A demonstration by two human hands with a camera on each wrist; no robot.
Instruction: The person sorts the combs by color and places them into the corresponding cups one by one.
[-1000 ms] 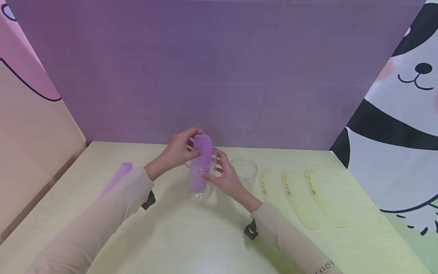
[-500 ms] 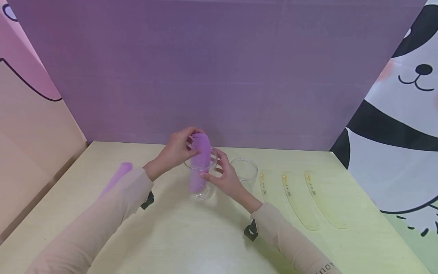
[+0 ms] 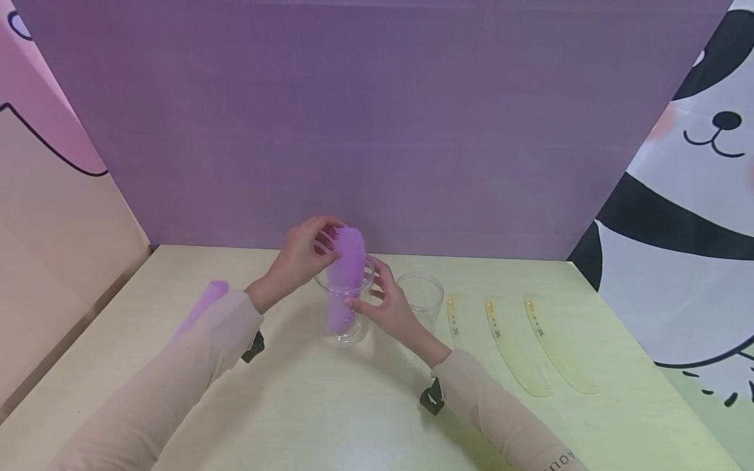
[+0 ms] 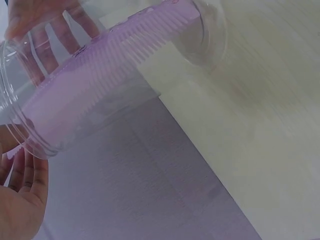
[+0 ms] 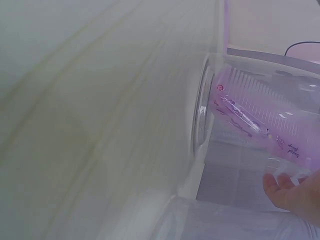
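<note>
A clear plastic cup [image 3: 352, 337] stands near the middle of the table with a purple comb [image 3: 347, 275] upright inside it. The comb's upper part rises above the rim, its teeth toward the left. My left hand [image 3: 302, 252] is at that upper end, its thumb and index finger at the toothed edge. My right hand [image 3: 389, 301] grips the cup from the right, thumb in front and fingers behind. Through the cup wall in the left wrist view, the comb [image 4: 100, 70] lies slanted along the inside. In the right wrist view, printed writing shows on the comb [image 5: 250, 120].
A second clear cup [image 3: 421, 291] stands to the right, partly behind my right hand. Three pale yellow, see-through combs [image 3: 518, 356] lie at the table's right. Another purple comb [image 3: 206, 304] lies at the left, partly covered by my left sleeve. A purple backdrop [image 3: 365, 131] rises behind.
My left hand has drawn slightly left, and its thumb now overlaps less of the comb. The comb's top shifted left, then back right. My right hand and the cup have barely moved.
</note>
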